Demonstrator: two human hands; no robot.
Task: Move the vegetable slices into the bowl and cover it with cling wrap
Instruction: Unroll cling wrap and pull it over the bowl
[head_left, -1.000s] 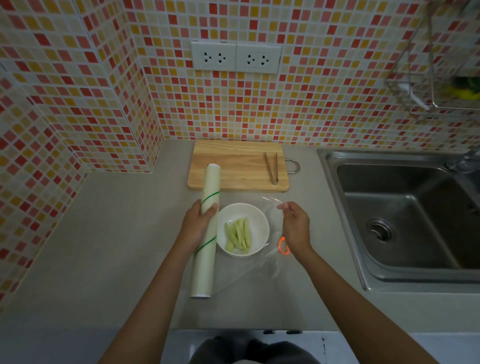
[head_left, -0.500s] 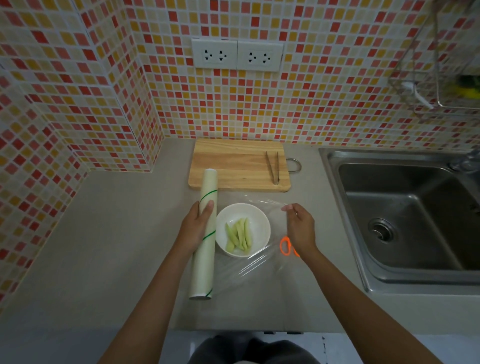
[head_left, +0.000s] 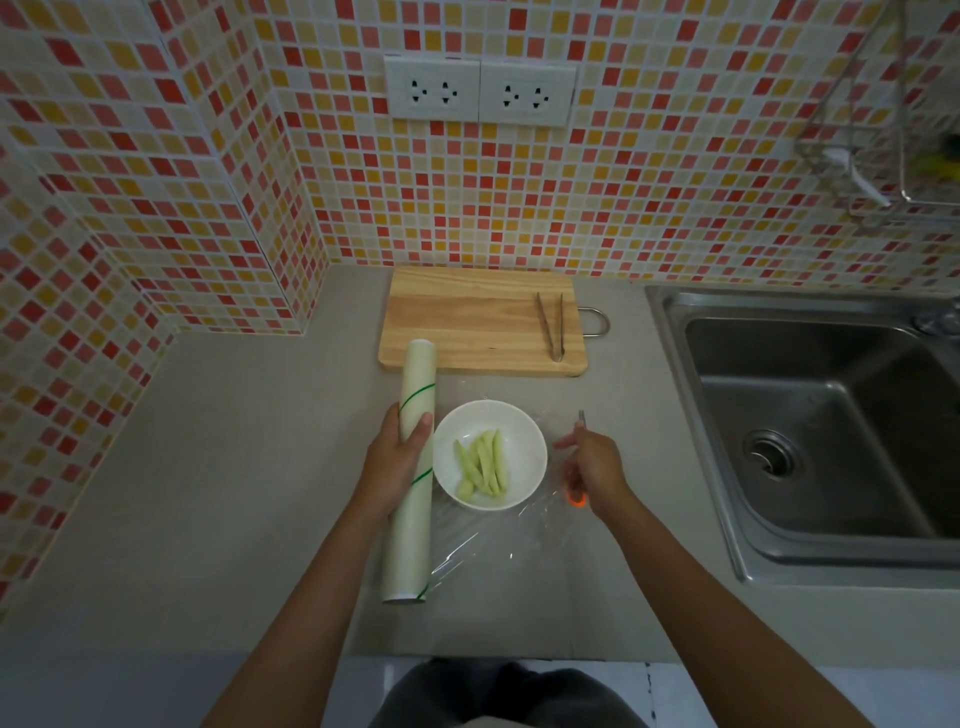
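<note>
Your left hand (head_left: 397, 457) has its grip wrapped around the cling wrap roll (head_left: 411, 467), thumb over the top, fingers curled under the far side. The roll lies on the bench (head_left: 234, 493), running lengthwise from near you up to the front left corner of the cutting board (head_left: 480, 319).

Just right of that grip, touching or nearly touching the roll: the white bowl (head_left: 491, 454). The vegetable slices (head_left: 480, 462), pale green sticks, are inside it, roughly parallel in a loose bunch.

A sheet of cling film (head_left: 498, 540) is pulled off the roll and lies across the bench under and right of the bowl, wrinkled on the near side. It is not over the bowl's top as far as I can see.

Your right hand (head_left: 592, 462) sits just right of the bowl, over the film. Its grip is closed on a pair of scissors (head_left: 576, 499): orange handle loop shows below the palm, a thin metal tip pokes out above the fingers. One finger points left toward the bowl. Can't tell whether the blades are apart or together.

Beyond both grips: cutting board against the tiled wall, metal tongs (head_left: 551, 325) lying on its right part. Far right of your right hand: steel sink (head_left: 810, 415). Wall sockets (head_left: 480, 91) above the board.
</note>
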